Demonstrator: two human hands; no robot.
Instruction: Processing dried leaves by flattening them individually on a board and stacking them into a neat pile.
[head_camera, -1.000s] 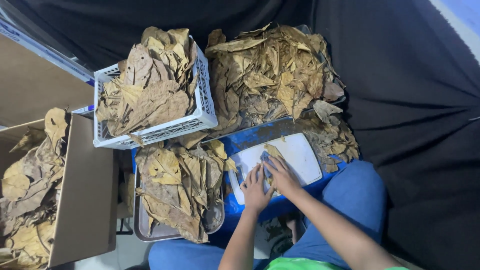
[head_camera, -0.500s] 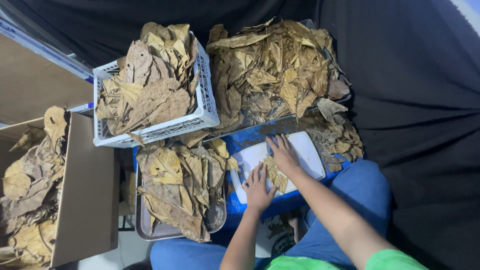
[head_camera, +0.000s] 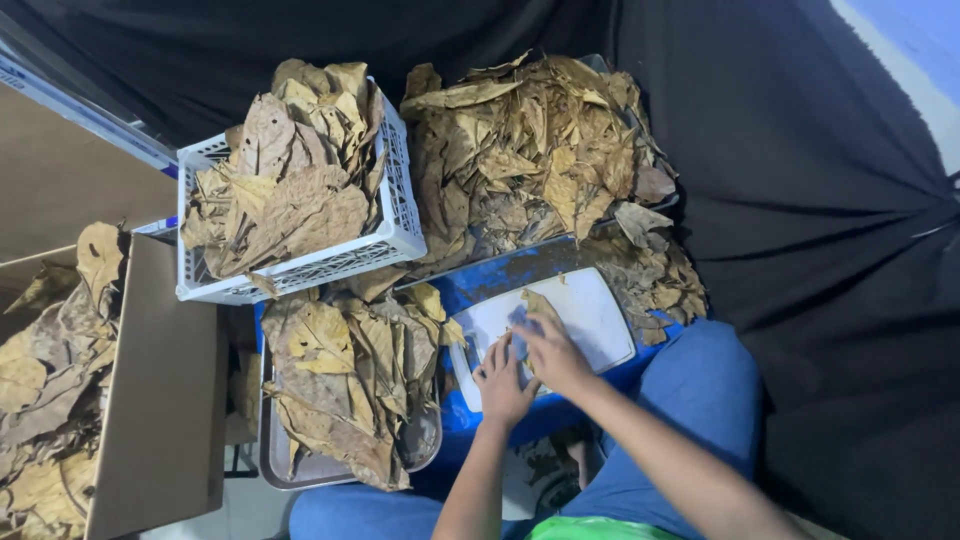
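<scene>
A white board (head_camera: 590, 318) lies on a blue surface (head_camera: 500, 278) in front of me. One dry brown leaf (head_camera: 540, 305) lies flat on the board. My left hand (head_camera: 500, 385) presses on the board's near left part, fingers spread beside the leaf. My right hand (head_camera: 552, 352) rests flat on the leaf's near end, fingers apart and pointing away from me. Neither hand grips anything.
A large heap of dry leaves (head_camera: 540, 160) lies behind the board. A white slatted basket (head_camera: 398, 238) full of leaves stands at the left back. A metal tray (head_camera: 290, 470) with leaves sits left of the board. A cardboard box (head_camera: 160, 390) with leaves stands far left. Black cloth (head_camera: 800, 200) surrounds everything.
My right hand slid back toward me along the leaf, from the board's middle to its near part. My left hand stayed close to the same spot.
</scene>
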